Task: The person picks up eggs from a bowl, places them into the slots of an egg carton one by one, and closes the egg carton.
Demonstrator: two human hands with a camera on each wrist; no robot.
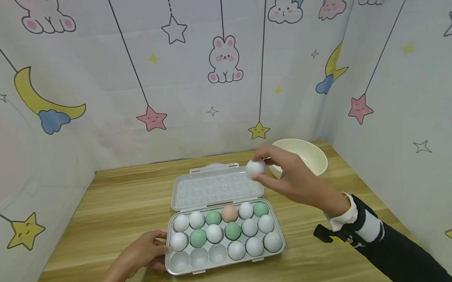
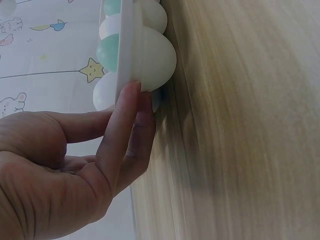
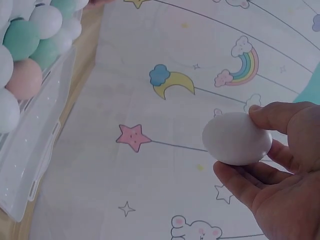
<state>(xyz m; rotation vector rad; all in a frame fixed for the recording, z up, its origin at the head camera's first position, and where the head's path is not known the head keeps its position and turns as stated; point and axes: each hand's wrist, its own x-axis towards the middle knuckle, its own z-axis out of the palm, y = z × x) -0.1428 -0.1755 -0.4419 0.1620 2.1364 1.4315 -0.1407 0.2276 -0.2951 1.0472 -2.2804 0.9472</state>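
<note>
My right hand (image 1: 288, 174) holds a white egg (image 1: 255, 169) between thumb and fingers, raised above the open lid's right side. The same egg (image 3: 235, 139) is close up in the right wrist view. An egg box (image 1: 198, 257) lies open on the table, its clear lid (image 1: 216, 187) folded back behind it. White, green and one pink egg (image 1: 229, 213) sit in its cups; three cups at the front left hold nothing. My left hand (image 1: 145, 251) grips the box's left end. In the left wrist view its fingers (image 2: 117, 135) pinch the rim.
A cream bowl (image 1: 316, 156) stands at the back right, partly behind my right hand; its inside is mostly hidden. The wooden table (image 1: 119, 203) is bounded at the back and sides by a white cloth (image 1: 196, 138) printed with cartoons.
</note>
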